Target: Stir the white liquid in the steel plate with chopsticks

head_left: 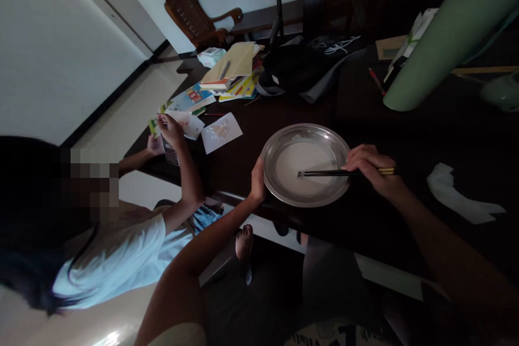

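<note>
At the centre of the frame, on a dark table (405, 135), lies a round metal plate (304, 128) near the table's lower edge, holding a shallow pool of white liquid (298, 162). The left hand (257, 179) is closed on the plate's left rim, thumb over the edge. The right hand (367, 165), at the plate's right rim, grips a pair of dark chopsticks (324, 173). They lie nearly level across the plate, with their tips in the liquid near its middle and their pale ends projecting right of the hand.

Right of centre, a strip of white paper (458, 197) lies on the table, well apart from the plate. At the upper right, a large pale green cylinder (446, 38) leans across the table. At the upper centre, a stack of books (233, 73) sits near the table's far end, and below it a white card (221, 132) with a small drawing lies flat. In the left half of the frame, another person in a white shirt (117, 259) sits at the table edge; one of their hands (170, 127) is raised over loose cards. A wooden chair (194, 16) stands at the upper left centre, by the wall. Below the plate, under the table edge, a bare foot (244, 243) shows.
</note>
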Tool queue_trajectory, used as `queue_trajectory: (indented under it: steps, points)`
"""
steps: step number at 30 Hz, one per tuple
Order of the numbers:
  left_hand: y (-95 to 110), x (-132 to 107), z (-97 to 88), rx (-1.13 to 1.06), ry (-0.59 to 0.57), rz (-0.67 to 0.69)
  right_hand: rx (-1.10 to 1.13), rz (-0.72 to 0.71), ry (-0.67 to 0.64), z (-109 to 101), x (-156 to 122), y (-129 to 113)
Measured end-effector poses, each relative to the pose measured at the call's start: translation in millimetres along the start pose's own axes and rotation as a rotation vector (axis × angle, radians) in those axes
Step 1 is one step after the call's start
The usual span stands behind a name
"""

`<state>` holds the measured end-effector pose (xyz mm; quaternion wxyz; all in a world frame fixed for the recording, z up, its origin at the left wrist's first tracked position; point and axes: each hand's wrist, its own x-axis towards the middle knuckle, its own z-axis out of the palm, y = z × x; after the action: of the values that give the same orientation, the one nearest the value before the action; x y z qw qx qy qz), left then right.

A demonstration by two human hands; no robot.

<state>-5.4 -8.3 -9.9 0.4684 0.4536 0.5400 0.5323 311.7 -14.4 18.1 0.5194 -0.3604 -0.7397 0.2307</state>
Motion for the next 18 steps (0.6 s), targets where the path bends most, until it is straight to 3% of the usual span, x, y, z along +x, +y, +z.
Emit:
queue_trajectory:
  steps: [2, 7, 12, 14, 18]
  points:
    - [-1.7, 0.5, -0.7, 0.02, -0.002, 0.005, -0.04, -0.025, -0.002, 2.0, 0.4, 0.2]
    - [-4.9, 1.2, -2.3, 0.026, -0.02, 0.0, 0.015, 0.01, 0.227, -4.8, 0.0, 4.2]
    - [-7.4, 2.3, -1.9, 0.041, -0.022, 0.029, -0.031, -0.023, -0.001, 2.2, -0.2, 2.5]
    - [-8.7, 2.8, -1.7, 0.029, -0.019, 0.034, -0.109, -0.029, -0.007, 3.1, 0.4, 2.9]
    - [-9.0, 3.7, -2.9, 0.011, -0.029, 0.026, -0.075, -0.013, 0.214, -3.8, 0.7, 6.2]
